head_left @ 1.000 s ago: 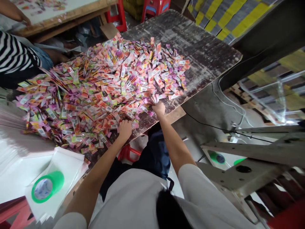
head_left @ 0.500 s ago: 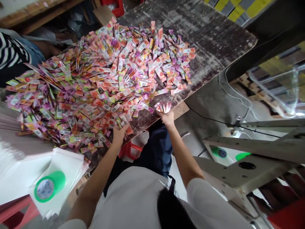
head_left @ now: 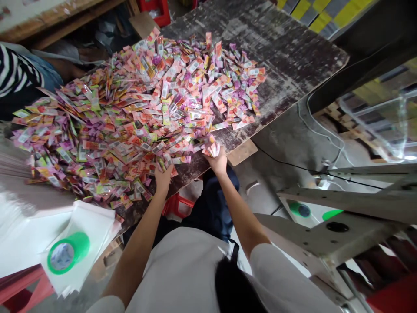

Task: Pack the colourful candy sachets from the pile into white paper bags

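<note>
A wide heap of small pink, orange, purple and green packets (head_left: 130,113) covers much of a dark, worn table (head_left: 293,48). At the heap's near edge, my left hand (head_left: 163,176) is closed on some packets (head_left: 162,165), their ends touching the pile. My right hand (head_left: 218,161) grips a fanned bunch of packets (head_left: 211,147) over the table's front edge, a short way to the right of my left hand. Exactly how many packets each hand holds cannot be made out.
A green tape roll (head_left: 68,253) lies on white plastic bags (head_left: 94,226) at lower left. A person in striped clothing (head_left: 19,69) is at the far left. Right of the table stand a metal frame (head_left: 342,234) and a clear plastic-wrapped stack (head_left: 378,113). A red stool (head_left: 177,205) is below.
My right hand has moved left with its bunch, closer to my left hand. My left hand has shifted only slightly and stays by the heap's edge.
</note>
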`<state>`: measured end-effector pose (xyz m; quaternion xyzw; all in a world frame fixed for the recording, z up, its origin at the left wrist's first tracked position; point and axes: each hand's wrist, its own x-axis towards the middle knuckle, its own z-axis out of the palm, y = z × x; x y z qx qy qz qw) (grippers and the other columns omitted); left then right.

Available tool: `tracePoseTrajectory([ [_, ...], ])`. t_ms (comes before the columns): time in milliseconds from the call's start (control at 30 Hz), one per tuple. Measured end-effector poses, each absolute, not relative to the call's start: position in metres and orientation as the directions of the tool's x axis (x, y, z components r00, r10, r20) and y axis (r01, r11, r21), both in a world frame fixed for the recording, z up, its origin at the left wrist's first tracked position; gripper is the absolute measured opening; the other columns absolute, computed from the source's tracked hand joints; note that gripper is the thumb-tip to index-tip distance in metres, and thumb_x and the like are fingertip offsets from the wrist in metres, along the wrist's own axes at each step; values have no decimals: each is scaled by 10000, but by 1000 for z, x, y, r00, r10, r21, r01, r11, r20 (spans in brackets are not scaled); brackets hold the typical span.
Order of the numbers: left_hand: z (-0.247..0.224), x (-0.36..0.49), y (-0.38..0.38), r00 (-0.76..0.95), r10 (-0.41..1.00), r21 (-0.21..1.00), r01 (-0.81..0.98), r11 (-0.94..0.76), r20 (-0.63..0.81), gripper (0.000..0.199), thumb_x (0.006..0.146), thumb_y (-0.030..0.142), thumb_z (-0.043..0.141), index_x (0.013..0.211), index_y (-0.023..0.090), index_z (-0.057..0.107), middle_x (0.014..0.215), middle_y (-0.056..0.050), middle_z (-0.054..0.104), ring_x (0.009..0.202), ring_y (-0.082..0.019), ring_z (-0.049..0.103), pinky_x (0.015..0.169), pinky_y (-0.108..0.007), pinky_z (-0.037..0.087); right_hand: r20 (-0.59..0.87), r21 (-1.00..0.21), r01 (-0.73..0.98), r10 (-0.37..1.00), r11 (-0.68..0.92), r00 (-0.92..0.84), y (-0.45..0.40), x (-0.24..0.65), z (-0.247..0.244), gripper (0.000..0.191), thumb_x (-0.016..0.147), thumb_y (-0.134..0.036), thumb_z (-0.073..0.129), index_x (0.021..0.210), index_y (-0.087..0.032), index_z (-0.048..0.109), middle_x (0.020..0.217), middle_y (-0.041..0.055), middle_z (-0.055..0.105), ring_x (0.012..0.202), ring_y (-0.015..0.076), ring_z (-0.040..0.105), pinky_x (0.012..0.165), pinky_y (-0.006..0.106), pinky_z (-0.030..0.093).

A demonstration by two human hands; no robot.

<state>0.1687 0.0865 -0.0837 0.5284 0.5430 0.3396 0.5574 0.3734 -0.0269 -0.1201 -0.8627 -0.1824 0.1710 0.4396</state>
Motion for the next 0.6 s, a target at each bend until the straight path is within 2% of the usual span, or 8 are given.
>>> tracePoseTrajectory([
  [67, -79, 155, 83, 143, 940, 950, 81, 302, -311, 360, 598, 269, 772, 918, 184, 632, 925, -41, 700, 826, -179, 679, 805, -347, 565, -173, -896, 48, 446, -442, 878, -34, 376, -123, 436, 629, -353, 717, 998, -156, 592, 929, 70, 694, 832, 225, 630, 767, 332, 510],
  [167, -71, 144, 84, 83, 900, 903, -18, 430, -427, 401, 525, 251, 787, 884, 184, 622, 838, -10, 692, 755, -178, 677, 742, -360, 579, -204, -945, -42, 484, -325, 851, -38, 378, -122, 302, 602, -364, 704, 804, -156, 619, 771, 28, 674, 718, 194, 615, 703, 311, 505],
  [233, -64, 138, 88, 58, 873, 872, -55, 487, -484, 439, 482, 241, 796, 876, 181, 614, 784, 7, 682, 705, -171, 668, 698, -359, 584, -235, -942, -65, 509, -329, 828, -43, 381, -118, 278, 582, -381, 714, 717, -165, 603, 679, -3, 633, 646, 172, 584, 647, 297, 493],
  [333, -52, 119, 94, 50, 867, 861, -103, 499, -496, 461, 457, 227, 806, 874, 185, 615, 770, 17, 684, 675, -156, 659, 667, -337, 587, -277, -896, -24, 517, -443, 810, -60, 386, -109, 271, 557, -383, 741, 630, -187, 568, 567, -33, 556, 579, 162, 552, 582, 286, 473],
  [400, -47, 105, 96, 75, 850, 843, -109, 527, -522, 398, 488, 252, 795, 836, 185, 613, 725, 19, 670, 637, -144, 646, 644, -321, 582, -280, -876, -13, 486, -482, 828, -72, 390, -104, 262, 578, -390, 735, 616, -198, 561, 528, -35, 525, 558, 170, 549, 560, 293, 469],
  [467, -44, 96, 96, 149, 829, 835, -29, 549, -540, 304, 560, 321, 755, 784, 181, 605, 668, 10, 642, 594, -145, 629, 625, -335, 577, -242, -902, -23, 460, -432, 854, -77, 395, -99, 254, 628, -407, 713, 670, -192, 584, 563, -14, 562, 590, 185, 575, 577, 309, 487],
  [533, -45, 100, 95, 291, 849, 895, 218, 389, -440, 238, 650, 370, 693, 772, 184, 607, 662, -12, 637, 610, -175, 635, 642, -385, 580, -153, -926, 59, 513, -374, 845, -70, 400, -92, 263, 659, -383, 709, 788, -171, 620, 708, 30, 651, 702, 205, 623, 663, 332, 518],
  [600, -47, 118, 93, 454, 844, 894, 443, 64, -286, 192, 667, 323, 694, 796, 199, 624, 742, -37, 670, 755, -234, 662, 757, -461, 575, -61, -881, 287, 692, -377, 720, -52, 404, -83, 342, 637, -282, 737, 941, -157, 642, 953, 82, 700, 902, 235, 644, 817, 352, 519],
])
